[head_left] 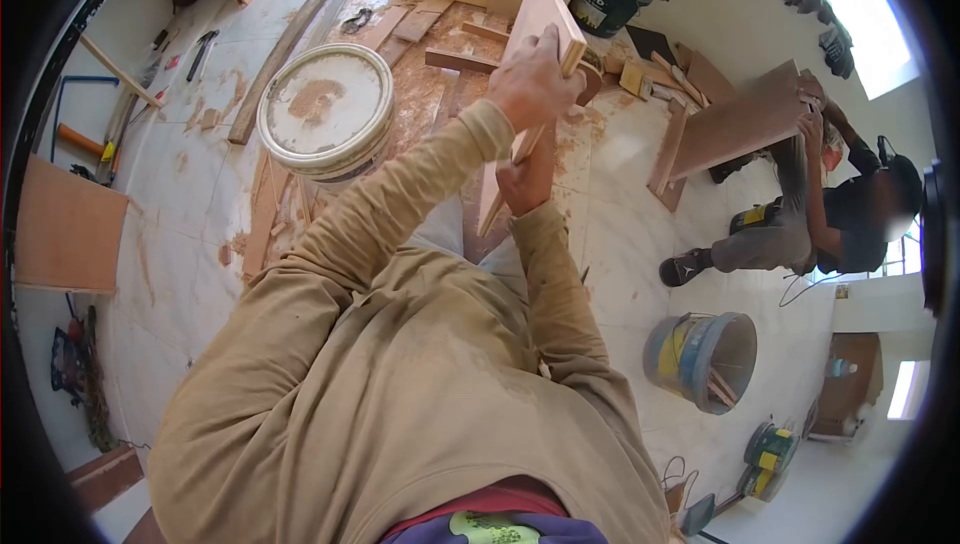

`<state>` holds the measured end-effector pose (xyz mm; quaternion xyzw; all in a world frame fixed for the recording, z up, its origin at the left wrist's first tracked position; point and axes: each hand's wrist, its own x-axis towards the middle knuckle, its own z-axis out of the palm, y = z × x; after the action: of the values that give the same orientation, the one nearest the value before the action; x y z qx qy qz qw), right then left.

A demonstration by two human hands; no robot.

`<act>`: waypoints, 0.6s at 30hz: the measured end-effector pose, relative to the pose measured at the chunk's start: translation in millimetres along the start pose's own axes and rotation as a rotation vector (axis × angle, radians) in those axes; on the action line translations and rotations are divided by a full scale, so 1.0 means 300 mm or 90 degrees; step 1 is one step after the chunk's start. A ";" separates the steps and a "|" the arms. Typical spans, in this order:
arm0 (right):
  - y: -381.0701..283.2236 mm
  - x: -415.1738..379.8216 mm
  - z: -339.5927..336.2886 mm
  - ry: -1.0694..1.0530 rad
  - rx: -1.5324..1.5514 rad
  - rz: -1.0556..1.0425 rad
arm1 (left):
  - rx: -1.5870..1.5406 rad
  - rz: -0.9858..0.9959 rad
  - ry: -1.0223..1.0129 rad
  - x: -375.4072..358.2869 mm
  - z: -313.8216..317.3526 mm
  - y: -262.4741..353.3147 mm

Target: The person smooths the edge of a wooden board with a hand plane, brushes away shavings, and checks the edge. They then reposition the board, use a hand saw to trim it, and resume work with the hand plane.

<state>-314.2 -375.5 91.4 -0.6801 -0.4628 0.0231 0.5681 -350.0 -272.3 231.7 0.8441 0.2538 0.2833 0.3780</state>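
Note:
A long, narrow wooden board [540, 16] is held tilted in front of my body, its far end up and its near end down by my legs. My left hand [535, 84] is closed over the board's upper edge, with the fingers bent around it. Nearer to me, my right hand [527, 182] is closed against the lower part of the same board. Some of its fingers are hidden behind the wood and my left wrist. To the left of the board stands a lidded white bucket [328, 104] with sawdust on its lid.
Wood offcuts [420, 22] and sawdust litter the tiled floor ahead. A long timber strip [280, 64] lies left of the bucket. At right, a seated person [850, 204] holds a wide wooden panel [735, 124]. A blue-grey bucket [690, 359] lies tipped near my right side.

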 end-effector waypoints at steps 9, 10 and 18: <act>-0.044 0.202 -0.060 -0.015 -0.118 0.053 | 0.002 0.099 0.036 0.088 -0.061 0.015; -0.055 0.199 -0.060 -0.019 -0.115 0.056 | -0.006 0.100 0.035 0.078 -0.069 0.017; -0.057 0.175 -0.044 -0.013 -0.124 0.089 | 0.009 0.113 0.043 0.058 -0.068 0.007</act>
<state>-287.2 -352.4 135.6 -0.7623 -0.4201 0.0242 0.4918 -350.7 -252.3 249.6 0.8560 0.1924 0.3424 0.3363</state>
